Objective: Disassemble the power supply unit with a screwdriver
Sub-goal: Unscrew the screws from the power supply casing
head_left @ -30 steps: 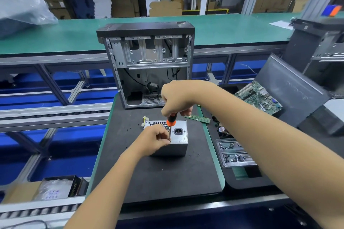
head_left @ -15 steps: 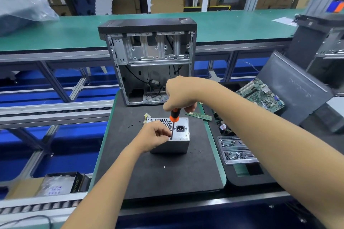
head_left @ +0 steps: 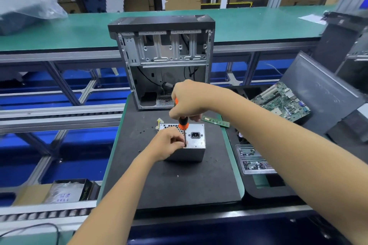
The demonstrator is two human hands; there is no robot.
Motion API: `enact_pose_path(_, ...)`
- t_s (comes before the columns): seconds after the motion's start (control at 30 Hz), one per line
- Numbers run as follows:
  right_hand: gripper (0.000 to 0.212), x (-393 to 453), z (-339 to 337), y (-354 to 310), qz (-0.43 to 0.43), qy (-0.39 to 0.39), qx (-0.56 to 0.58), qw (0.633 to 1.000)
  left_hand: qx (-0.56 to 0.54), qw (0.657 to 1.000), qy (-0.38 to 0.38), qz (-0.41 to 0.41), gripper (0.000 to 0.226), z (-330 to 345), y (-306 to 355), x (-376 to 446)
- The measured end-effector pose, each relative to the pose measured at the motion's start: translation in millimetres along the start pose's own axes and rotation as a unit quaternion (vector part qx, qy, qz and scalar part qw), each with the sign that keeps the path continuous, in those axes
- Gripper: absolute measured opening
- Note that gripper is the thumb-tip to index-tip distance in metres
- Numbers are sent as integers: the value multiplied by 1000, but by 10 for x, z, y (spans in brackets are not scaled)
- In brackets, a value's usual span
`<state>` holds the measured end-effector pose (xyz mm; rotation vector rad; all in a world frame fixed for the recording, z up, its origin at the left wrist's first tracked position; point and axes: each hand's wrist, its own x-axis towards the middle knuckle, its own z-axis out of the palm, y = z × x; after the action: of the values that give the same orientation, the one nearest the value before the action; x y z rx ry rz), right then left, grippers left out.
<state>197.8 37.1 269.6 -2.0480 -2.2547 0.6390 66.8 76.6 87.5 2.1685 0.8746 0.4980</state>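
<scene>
On the near half of the black mat covering the desk (head_left: 171, 189), nothing sits but a few specks. Just beyond stands the power supply unit (head_left: 194, 146), a small grey metal box on the middle of the mat with its socket face turned up. It looks stiff and fairly heavy for its size, with smooth sheet-metal sides that could slide under a downward push, so it is best held by clamping the walls, not the perforated grille.

The left hand (head_left: 169, 145) rests on the near-left top edge of the box, its fingers curled together and pinching at the screwdriver (head_left: 183, 127) shaft close to the tip. The right hand (head_left: 189, 101), above and slightly farther, has its fingers wrapped tight round the orange and black handle, holding the tool nearly upright.

The tip and the screw it meets are hidden behind the left fingers, so whether the bit is seated cannot be told. The box's left side and its cable bundle (head_left: 158, 123) at the far-left corner are mostly covered.

To the right lie a clear parts tray (head_left: 253, 162) and a memory stick (head_left: 216, 121); farther right, a motherboard (head_left: 282, 101). At the far edge of the mat stands the open computer case (head_left: 163, 53), its interior dim.
</scene>
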Motion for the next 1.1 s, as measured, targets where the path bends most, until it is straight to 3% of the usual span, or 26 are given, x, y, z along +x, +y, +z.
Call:
enact_pose_path(0.7,15,-75,22,36,11,18,25,999,-1,1000,4,-1,11,35,-42,11)
enact_pose_path(1.1,15,3,-90,46,-43,-73,-50,995,-14,1000,18,9,13,66,-64,-8)
